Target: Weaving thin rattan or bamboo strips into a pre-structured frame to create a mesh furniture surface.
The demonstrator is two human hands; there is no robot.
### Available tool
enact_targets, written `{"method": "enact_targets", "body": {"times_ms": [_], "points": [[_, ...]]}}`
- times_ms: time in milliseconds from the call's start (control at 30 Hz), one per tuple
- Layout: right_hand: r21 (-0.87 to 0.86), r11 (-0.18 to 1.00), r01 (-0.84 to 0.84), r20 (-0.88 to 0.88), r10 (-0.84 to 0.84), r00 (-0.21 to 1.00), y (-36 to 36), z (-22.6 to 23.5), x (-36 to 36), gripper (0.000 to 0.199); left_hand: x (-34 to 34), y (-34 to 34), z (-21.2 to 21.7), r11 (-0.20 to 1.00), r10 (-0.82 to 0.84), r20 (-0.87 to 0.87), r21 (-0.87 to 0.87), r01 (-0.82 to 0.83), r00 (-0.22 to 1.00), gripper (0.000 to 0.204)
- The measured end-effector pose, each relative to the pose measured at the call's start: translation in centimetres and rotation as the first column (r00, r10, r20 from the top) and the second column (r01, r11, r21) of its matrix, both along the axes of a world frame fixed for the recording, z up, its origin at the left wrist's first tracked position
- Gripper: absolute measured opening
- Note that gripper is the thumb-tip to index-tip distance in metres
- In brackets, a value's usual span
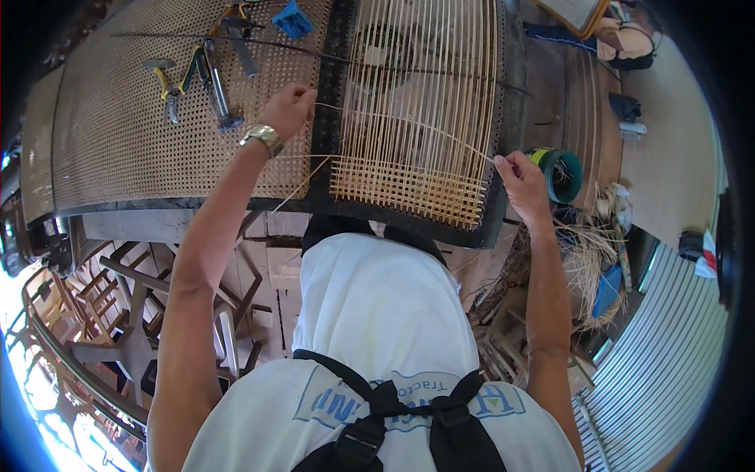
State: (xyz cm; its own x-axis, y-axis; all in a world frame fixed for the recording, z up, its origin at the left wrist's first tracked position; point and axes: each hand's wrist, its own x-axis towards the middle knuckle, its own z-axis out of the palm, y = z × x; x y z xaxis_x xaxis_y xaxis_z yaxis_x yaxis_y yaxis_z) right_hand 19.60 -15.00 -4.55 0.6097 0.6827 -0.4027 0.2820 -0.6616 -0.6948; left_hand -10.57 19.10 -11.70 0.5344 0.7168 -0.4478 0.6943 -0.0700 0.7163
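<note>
A thin pale cane strand (417,123) runs between my two hands, arching over a dark-framed panel. My left hand (289,112) pinches one end above the panel's dark centre bar (327,94). At the panel's right edge, my right hand (521,187) has the strand between thumb and fingers. Under the strand lie many lengthwise cane strips (409,86). Cross strips form a woven grid (409,189) at their near end. A long thin dark stick (338,58) crosses the panel beyond my hands. Finished cane mesh (118,134) fills the left section.
On the left mesh lie yellow-handled pliers (165,85), a metal hand tool (216,86) and a crumpled blue piece (292,20). A green bucket (563,179) stands at the right, with loose cane fibres (582,267) nearer me. Wooden chair frames (134,299) crowd the lower left.
</note>
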Motion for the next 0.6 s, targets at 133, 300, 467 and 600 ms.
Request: {"method": "enact_targets", "body": {"times_ms": [133,300,467,600], "points": [[0.030,0.999,-0.014,0.084,0.012,0.996,-0.9,-0.1,-0.1,0.033,-3.7,-0.5,7.0,0.970,-0.180,0.056,-0.153,0.187,0.982,0.032],[0.081,0.996,-0.039,0.270,0.016,0.963,-4.1,0.2,1.5,0.026,-16.9,2.0,10.2,0.985,-0.159,-0.203,-0.090,0.144,0.966,0.032],[0.037,0.999,0.024,0.453,-0.038,0.890,-17.7,0.6,12.9,0.022,-17.1,1.8,14.5,0.992,-0.084,-0.077,0.085,0.091,0.993,0.030],[-0.244,0.965,0.097,0.535,0.051,0.844,-22.9,1.3,18.0,0.023,-10.7,-0.1,16.9,0.894,-0.235,-0.187,0.344,0.287,0.954,0.025]]}}
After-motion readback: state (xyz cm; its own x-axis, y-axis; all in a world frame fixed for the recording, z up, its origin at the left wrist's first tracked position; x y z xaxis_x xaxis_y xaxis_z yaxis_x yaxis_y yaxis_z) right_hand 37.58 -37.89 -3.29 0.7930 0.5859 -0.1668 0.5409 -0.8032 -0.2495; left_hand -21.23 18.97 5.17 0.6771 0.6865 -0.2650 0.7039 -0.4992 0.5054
